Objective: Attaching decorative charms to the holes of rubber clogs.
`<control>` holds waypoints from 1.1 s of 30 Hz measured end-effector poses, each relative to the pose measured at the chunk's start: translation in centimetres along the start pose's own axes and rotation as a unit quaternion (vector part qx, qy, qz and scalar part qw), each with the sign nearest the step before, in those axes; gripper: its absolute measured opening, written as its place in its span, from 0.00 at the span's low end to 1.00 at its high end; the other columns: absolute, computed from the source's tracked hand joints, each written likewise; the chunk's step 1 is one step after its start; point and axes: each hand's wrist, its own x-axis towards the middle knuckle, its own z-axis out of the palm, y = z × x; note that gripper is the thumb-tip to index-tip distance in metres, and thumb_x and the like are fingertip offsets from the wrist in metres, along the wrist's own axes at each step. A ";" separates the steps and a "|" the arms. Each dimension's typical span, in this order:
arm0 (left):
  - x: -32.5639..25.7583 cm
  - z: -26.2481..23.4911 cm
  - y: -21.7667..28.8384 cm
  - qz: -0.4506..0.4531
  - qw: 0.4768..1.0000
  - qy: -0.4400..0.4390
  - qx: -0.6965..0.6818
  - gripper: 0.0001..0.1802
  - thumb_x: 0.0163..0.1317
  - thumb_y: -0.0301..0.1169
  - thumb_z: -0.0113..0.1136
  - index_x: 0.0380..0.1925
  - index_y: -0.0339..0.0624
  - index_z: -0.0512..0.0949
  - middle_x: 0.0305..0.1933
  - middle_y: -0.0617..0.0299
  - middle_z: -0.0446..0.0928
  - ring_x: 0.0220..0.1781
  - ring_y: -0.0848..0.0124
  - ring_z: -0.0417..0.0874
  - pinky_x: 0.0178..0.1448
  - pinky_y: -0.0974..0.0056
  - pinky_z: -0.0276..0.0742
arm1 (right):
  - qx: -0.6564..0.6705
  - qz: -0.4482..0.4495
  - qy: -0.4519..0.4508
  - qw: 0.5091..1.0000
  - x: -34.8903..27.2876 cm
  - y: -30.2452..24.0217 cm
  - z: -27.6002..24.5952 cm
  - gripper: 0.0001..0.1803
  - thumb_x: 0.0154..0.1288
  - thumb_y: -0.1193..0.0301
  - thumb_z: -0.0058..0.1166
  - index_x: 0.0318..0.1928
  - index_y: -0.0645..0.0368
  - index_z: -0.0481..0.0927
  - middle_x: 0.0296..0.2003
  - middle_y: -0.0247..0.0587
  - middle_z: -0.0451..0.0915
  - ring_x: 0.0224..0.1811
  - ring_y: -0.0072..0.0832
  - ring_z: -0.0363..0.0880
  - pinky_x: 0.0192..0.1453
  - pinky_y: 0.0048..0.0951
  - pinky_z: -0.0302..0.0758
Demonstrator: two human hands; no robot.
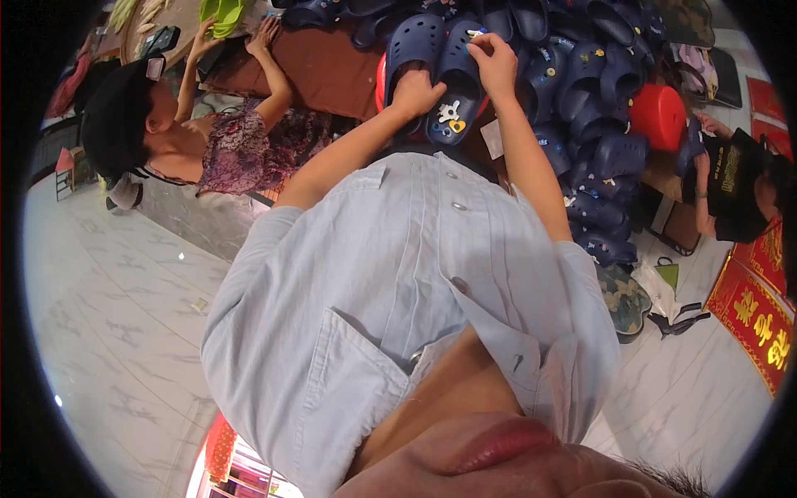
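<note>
Two navy clogs with holed toes lie side by side before me, the left clog (pixel 415 41) and the right clog (pixel 457 60). My left hand (pixel 418 91) grips the left clog at its foot opening; its fingertips are hidden inside, and the thumb reaches toward the right clog. Above the right clog's toe, my right hand (pixel 496 68) pinches a small white shoe charm (pixel 476 34) at the holes. Loose charms, a white one (pixel 449 111) and a yellow one (pixel 456 127), rest on the right clog's footbed.
Many navy clogs (pixel 585 100) are heaped to my right, beside a red round stool (pixel 657 117). A brown surface (pixel 324 70) lies to the left. One person (pixel 224 145) at left handles a green clog (pixel 224 17); another person (pixel 735 178) at right holds a navy clog (pixel 691 145).
</note>
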 end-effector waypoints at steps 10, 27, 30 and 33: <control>0.0 -0.7 0.0 -0.012 1.000 -0.022 -0.016 0.26 0.51 0.44 0.54 0.33 0.25 0.77 0.32 0.32 0.77 0.37 0.41 0.79 0.49 0.48 0.75 | -0.139 -0.050 -0.055 0.987 2.8 2.6 3.1 0.08 0.46 0.70 0.65 0.26 0.60 0.82 0.26 0.45 0.82 0.30 0.37 0.82 0.39 0.34 0.76; 0.1 -0.4 -0.2 -0.014 0.999 -0.020 -0.032 0.26 0.51 0.45 0.56 0.27 0.26 0.78 0.31 0.33 0.77 0.37 0.42 0.79 0.47 0.48 0.74 | -0.125 0.123 -0.151 0.973 4.6 2.5 2.9 0.09 0.43 0.74 0.68 0.28 0.58 0.81 0.25 0.37 0.82 0.30 0.29 0.81 0.38 0.30 0.74; 0.6 -0.3 -0.1 -0.006 0.999 -0.013 -0.030 0.26 0.50 0.45 0.56 0.28 0.25 0.78 0.34 0.33 0.77 0.39 0.43 0.79 0.48 0.49 0.74 | -0.154 0.109 -0.145 0.971 4.9 3.0 3.2 0.10 0.44 0.73 0.67 0.28 0.58 0.81 0.24 0.38 0.80 0.30 0.31 0.80 0.38 0.31 0.74; 0.9 0.3 -0.6 -0.013 0.999 -0.007 -0.044 0.25 0.50 0.44 0.57 0.28 0.25 0.78 0.33 0.33 0.77 0.38 0.43 0.79 0.47 0.48 0.74 | -0.141 0.108 -0.138 0.974 4.9 3.0 3.5 0.10 0.43 0.73 0.68 0.28 0.58 0.80 0.24 0.39 0.80 0.29 0.31 0.80 0.38 0.32 0.74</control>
